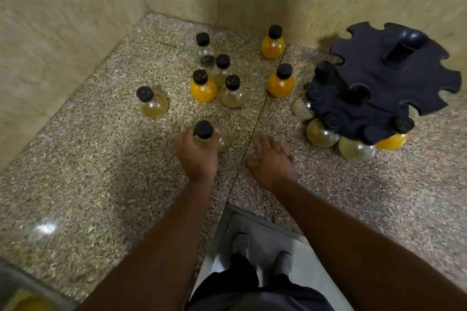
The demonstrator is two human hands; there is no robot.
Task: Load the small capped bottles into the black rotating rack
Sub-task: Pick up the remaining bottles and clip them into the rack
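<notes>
Granite counter [101,171], L hand [198,153] wrapped round capped bottle [206,135], R hand [269,159] fingers loose, empty, near black rack [394,83].

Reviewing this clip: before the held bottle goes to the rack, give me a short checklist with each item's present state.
1. Left hand wrapped around the pale bottle just below its cap: ok.
2. Held bottle upright, cap on: ok.
3. Right hand free, open, resting on the counter: ok.
4. Rack has open slots along its upper rim: ok.
5. Lower-tier slot free on the near side: cannot tell; caps and bottles crowd it.
6. Path from the hand to the rack free of loose bottles: ok; the nearest orange bottle stands farther back.
</notes>
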